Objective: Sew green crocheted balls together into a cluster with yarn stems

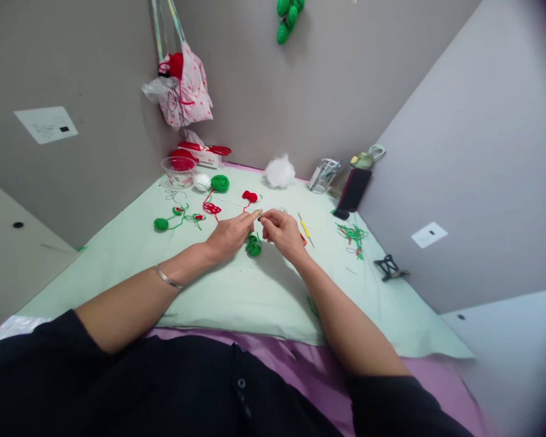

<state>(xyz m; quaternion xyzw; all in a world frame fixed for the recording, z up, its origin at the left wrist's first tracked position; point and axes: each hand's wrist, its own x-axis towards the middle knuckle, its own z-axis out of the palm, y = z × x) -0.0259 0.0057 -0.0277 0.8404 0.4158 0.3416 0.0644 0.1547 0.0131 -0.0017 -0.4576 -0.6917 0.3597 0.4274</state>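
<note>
My left hand (231, 238) and my right hand (282, 232) meet fingertip to fingertip above the middle of the table. Both are closed around something small, too tiny to make out. Just below the fingers of my left hand hangs or rests a green crocheted piece (253, 245). A thin white strand runs from the left toward my fingertips. Behind my hands lies a small red piece (250, 196) with a red strand. Right of my right hand is a yellow-handled crochet hook (304, 228), and an orange object (304, 240) is partly hidden by that hand.
Green yarn ball (219, 183), white yarn ball (202, 182), clear tub (178, 173) and white stuffing (280, 172) stand at the back. Rightward are a pen holder (324, 176), a phone (355, 190), yarn scraps (352, 235) and a black stand (390, 267). Small green-red pieces (179, 211) lie left.
</note>
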